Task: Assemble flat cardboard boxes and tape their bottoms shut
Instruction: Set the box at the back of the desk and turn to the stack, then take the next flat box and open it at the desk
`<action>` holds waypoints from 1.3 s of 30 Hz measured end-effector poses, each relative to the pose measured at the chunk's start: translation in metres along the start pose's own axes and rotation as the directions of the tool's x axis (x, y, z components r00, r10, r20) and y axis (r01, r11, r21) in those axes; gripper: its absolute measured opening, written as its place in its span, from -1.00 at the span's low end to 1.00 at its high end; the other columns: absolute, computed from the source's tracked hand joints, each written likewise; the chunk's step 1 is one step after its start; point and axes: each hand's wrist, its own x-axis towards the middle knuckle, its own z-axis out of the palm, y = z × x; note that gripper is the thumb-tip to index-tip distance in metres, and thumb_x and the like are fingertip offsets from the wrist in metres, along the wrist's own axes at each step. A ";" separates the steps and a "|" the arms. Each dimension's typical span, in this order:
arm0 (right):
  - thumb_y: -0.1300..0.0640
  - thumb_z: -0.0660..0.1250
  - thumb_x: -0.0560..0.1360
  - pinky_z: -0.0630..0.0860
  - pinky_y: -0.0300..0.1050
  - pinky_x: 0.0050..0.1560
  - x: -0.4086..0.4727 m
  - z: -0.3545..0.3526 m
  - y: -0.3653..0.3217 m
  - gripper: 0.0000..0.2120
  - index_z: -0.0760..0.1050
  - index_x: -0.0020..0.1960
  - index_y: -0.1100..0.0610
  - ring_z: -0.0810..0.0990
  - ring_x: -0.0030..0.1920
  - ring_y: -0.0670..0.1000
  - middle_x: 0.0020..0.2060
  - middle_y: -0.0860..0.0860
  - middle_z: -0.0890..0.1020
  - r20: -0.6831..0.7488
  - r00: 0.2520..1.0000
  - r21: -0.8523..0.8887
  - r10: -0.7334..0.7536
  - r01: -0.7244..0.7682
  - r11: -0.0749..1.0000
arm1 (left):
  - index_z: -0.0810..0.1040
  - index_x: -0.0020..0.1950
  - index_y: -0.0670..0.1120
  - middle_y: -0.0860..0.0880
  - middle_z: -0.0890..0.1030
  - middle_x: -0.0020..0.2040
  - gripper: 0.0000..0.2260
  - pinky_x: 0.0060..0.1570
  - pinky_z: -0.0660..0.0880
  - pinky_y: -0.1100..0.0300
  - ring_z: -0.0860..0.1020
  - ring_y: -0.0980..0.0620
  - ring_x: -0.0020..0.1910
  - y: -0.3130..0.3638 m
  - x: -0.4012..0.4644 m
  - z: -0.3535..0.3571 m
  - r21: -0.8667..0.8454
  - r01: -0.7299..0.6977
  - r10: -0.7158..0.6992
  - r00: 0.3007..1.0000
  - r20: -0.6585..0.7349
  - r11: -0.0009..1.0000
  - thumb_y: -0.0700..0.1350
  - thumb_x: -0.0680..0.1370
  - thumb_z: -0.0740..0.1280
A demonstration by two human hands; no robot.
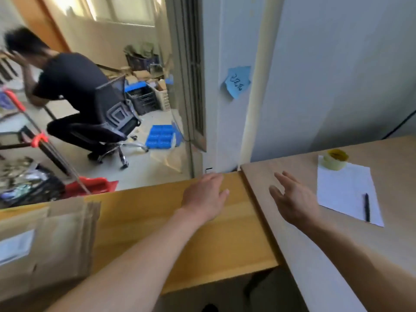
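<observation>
Where two tables meet side by side, a pale wood table (337,255) on the right and a yellow wood table (157,221) on the left, touching along one long edge. On the yellow table's left end, a stack of flat cardboard boxes (45,239), brown, with a white label on top, well apart from both hands. Past the tables, through a doorway, a person in dark clothes (72,86) bent forward on a black office chair (117,118), with blue trays (161,137) on the floor nearby. On the pale table, a white sheet of paper (344,190) with a black pen (367,207) lying on it. Left hand (206,197) out over the yellow table, fingers straight, holding nothing. Right hand (292,197) over the pale table, fingers spread and loose, holding nothing too. At the paper's far corner, a roll of clear tape (334,159), just touching the sheet. On the wall, a blue sticky note (237,82).
</observation>
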 end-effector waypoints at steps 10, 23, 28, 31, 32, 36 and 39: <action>-0.08 0.19 0.62 0.40 -0.01 0.27 -0.029 0.100 -0.197 -0.53 0.36 0.46 0.08 0.42 0.38 0.16 0.47 0.07 0.37 0.173 0.926 0.022 -0.335 0.336 0.942 | 0.39 0.44 0.01 0.02 0.33 0.50 -0.58 0.34 0.38 0.02 0.33 -0.04 0.44 -0.188 -0.127 -0.053 -0.005 0.373 -0.373 0.927 -0.047 0.928 0.08 0.59 0.24; -0.16 0.22 0.58 0.41 -0.01 0.32 -0.095 0.268 -0.438 -0.48 0.31 0.50 -0.02 0.42 0.41 0.09 0.49 -0.01 0.36 0.393 0.811 0.119 -0.432 0.422 0.899 | 0.36 0.44 0.08 0.02 0.29 0.52 -0.49 0.41 0.24 -0.06 0.20 -0.06 0.51 -0.423 -0.259 -0.102 0.073 0.500 -0.492 0.864 -0.109 0.863 0.15 0.52 0.33; -0.16 0.29 0.54 0.48 0.00 0.23 -0.118 0.313 -0.472 -0.37 0.22 0.52 0.00 0.52 0.29 0.09 0.44 0.01 0.41 0.532 0.766 0.087 -0.361 0.375 0.923 | 0.04 0.53 0.21 0.06 -0.23 0.59 -0.12 0.42 0.01 -0.34 -0.23 -0.18 0.56 -0.484 -0.305 -0.097 0.188 0.626 -0.649 0.755 0.099 0.757 0.33 0.34 0.42; -0.18 0.29 0.53 0.50 0.01 0.15 -0.123 0.329 -0.475 -0.33 0.15 0.53 0.00 0.55 0.23 0.12 0.46 0.05 0.34 0.576 0.762 0.033 -0.295 0.339 0.940 | -0.13 0.52 0.24 0.09 -0.48 0.50 0.05 0.38 -0.03 -0.42 -0.38 -0.24 0.50 -0.504 -0.324 -0.091 0.208 0.671 -0.702 0.685 0.193 0.712 0.31 0.26 0.51; -0.19 0.29 0.52 0.50 0.00 0.15 -0.124 0.333 -0.475 -0.32 0.13 0.53 0.00 0.53 0.26 0.11 0.49 0.04 0.28 0.586 0.761 0.021 -0.277 0.328 0.944 | -0.16 0.52 0.24 0.09 -0.53 0.47 0.08 0.38 -0.02 -0.42 -0.39 -0.24 0.50 -0.509 -0.328 -0.089 0.202 0.682 -0.712 0.671 0.209 0.702 0.27 0.26 0.53; -0.19 0.32 0.51 0.50 -0.05 0.13 -0.127 0.343 -0.472 -0.27 0.11 0.55 0.00 0.49 0.31 0.06 0.52 -0.01 0.22 0.592 0.765 0.008 -0.253 0.308 0.951 | -0.18 0.52 0.26 0.10 -0.56 0.45 0.09 0.39 0.23 -0.27 -0.30 -0.25 0.53 -0.521 -0.334 -0.081 0.157 0.703 -0.717 0.653 0.247 0.694 0.13 0.30 0.57; -0.21 0.35 0.47 0.46 -0.16 -0.02 -0.128 0.343 -0.469 -0.28 0.18 0.52 -0.03 0.52 0.21 0.01 0.49 -0.05 0.25 0.563 0.784 0.027 -0.259 0.296 0.955 | -0.15 0.53 0.26 0.12 -0.44 0.51 0.04 0.39 0.27 -0.19 -0.21 -0.24 0.55 -0.521 -0.330 -0.080 0.131 0.702 -0.711 0.667 0.222 0.700 0.12 0.32 0.56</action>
